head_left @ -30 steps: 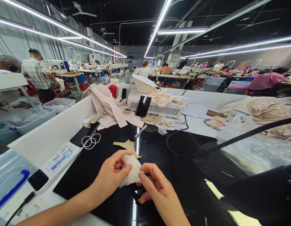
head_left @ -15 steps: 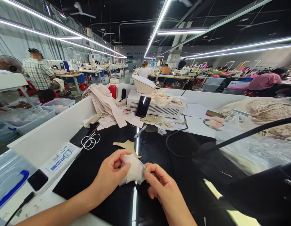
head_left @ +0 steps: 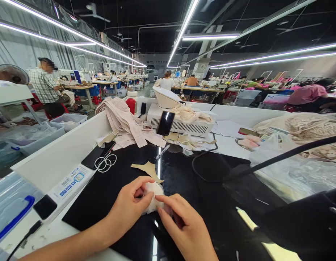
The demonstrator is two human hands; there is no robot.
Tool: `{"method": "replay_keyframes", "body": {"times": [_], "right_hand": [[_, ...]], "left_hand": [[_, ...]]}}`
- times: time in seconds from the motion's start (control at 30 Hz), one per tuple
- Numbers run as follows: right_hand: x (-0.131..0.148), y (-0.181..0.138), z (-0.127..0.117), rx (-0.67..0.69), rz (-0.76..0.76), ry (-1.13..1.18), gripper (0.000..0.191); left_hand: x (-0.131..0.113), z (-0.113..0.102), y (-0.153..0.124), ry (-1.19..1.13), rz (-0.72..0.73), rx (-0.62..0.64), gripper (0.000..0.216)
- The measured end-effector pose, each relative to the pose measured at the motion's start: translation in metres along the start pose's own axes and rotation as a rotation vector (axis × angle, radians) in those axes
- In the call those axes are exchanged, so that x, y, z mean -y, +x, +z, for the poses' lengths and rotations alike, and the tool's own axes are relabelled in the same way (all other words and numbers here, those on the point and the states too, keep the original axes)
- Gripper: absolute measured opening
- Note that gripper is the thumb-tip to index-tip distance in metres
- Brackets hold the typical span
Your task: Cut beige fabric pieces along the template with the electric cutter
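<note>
**Two hands bunch a white pad over a black table**

Near the bottom centre, the left hand (head_left: 130,208) and right hand (head_left: 181,226) meet over a black mat (head_left: 108,188) on the table (head_left: 62,156). Between them sits a small white pad (head_left: 154,194), crumpled into a rounded lump. The left grip pinches its left side between thumb and fingers; the right grip presses its thumb and forefinger against the lower right edge. Bunched as it is, the pad shows no clear long axis.

Just beyond the pad lies a tan cutout (head_left: 147,169), flat on the mat, its tip pointing right. Farther left lie white scissors (head_left: 105,162) beside a dark phone (head_left: 95,156). A folded stack of beige fabric (head_left: 121,116) spills down from the back left. Behind it stand a red cup (head_left: 130,104) and a white machine (head_left: 179,121) with a second phone (head_left: 165,123) leaning on its front. A black cable (head_left: 200,168) loops across the mat to the right, and a dark lamp arm (head_left: 279,157) crosses in front of a clear bag (head_left: 293,174).

The mat is bare to the left of the hands and to their right as far as the cable. A white wall (head_left: 56,159) bounds the table on the left.
</note>
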State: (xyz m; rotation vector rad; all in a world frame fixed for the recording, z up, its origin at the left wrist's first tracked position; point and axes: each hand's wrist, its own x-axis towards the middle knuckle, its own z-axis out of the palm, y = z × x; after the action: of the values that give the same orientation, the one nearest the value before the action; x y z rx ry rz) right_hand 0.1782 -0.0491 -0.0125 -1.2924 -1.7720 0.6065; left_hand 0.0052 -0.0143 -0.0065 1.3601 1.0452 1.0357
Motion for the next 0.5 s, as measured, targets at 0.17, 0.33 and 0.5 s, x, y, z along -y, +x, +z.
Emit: {"method": "replay_keyframes", "body": {"times": [0.17, 0.33, 0.5], "right_hand": [[-0.0017, -0.0066, 0.0018, 0.056, -0.185, -0.211, 0.037], [-0.0036, -0.0088, 0.003, 0.021, -0.353, -0.472, 0.042], [-0.0036, -0.0052, 0.0058, -0.082, -0.544, -0.667, 0.036]], "left_hand": [[-0.0005, -0.0006, 0.0027, -0.063, -0.04, -0.005, 0.032], [0.0015, -0.0017, 0.0043, -0.171, -0.091, -0.001, 0.04], [-0.0021, -0.0015, 0.0048, -0.268, -0.153, 0.001, 0.047]]}}
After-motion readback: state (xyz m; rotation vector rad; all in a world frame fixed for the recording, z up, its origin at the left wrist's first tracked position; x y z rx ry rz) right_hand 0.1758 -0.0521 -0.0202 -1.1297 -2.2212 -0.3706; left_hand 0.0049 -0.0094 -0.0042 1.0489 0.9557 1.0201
